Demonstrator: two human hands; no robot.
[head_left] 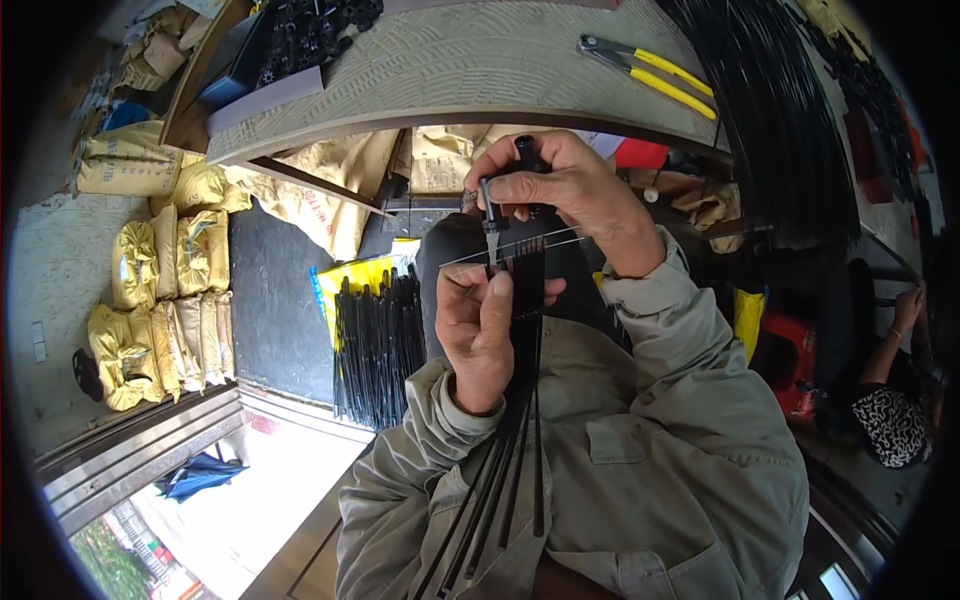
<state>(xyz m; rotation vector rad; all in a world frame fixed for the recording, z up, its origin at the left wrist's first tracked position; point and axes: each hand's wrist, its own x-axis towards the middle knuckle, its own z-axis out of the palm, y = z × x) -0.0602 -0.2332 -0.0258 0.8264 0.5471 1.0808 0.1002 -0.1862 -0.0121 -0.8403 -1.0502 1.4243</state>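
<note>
My left hand (476, 330) is closed round a bundle of thin black rods (523, 365), whose other ends fan out down over my shirt. Above it, my right hand (565, 190) pinches a slim dark tube (490, 205) with a pale, narrow tip pointing down at the rod ends by my left fingertips. A black cylindrical piece (524, 150) also sticks up from among my right fingers; what else lies in that palm is hidden. Across the upper rods runs a thin light-coloured strip or wire (560, 241); I cannot tell which.
Pliers with yellow handles (670, 82) and black parts (315, 35) lie on the workbench (450, 75). Long black rods (775, 120) drape over its right. Another rod bundle (378, 345) stands at my left, near stacked yellow sacks (165, 300). Another person (890, 410) sits at far right.
</note>
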